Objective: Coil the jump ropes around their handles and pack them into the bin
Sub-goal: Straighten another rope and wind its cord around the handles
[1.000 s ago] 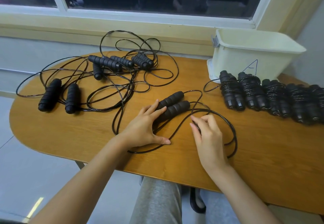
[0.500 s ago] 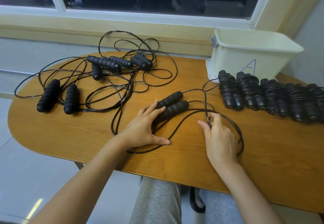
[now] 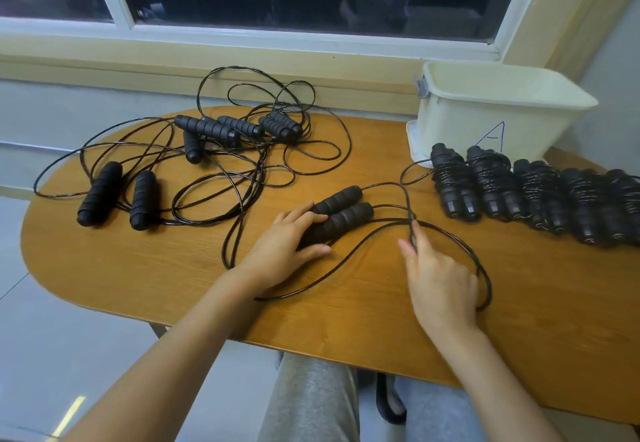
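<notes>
One cream bin [image 3: 467, 123] marked "A" stands at the far right of the tabletop [image 3: 173, 268]. Just in front of it lie five coiled bundles [image 3: 495, 185] in a row, each a pair of handles wound with rope, the last cut off by the picture's edge. On the left is a tangle of loose ropes [image 3: 242, 164]: two handles lie side by side at the far left, and at least five more sit in a cluster near the window; the exact count is lost in the tangle.

One more pair of handles [image 3: 343, 213] lies side by side in the middle. The left hand [image 3: 280, 251] rests flat on their near ends, its fingers [image 3: 304, 216] nearly straight, thumb spread on the wood. That pair's cord [image 3: 409, 206] loops to the right and around the right hand [image 3: 440, 282], whose thumb and forefinger [image 3: 415, 233] appear to pinch a strand, the other fingers curled under.
</notes>
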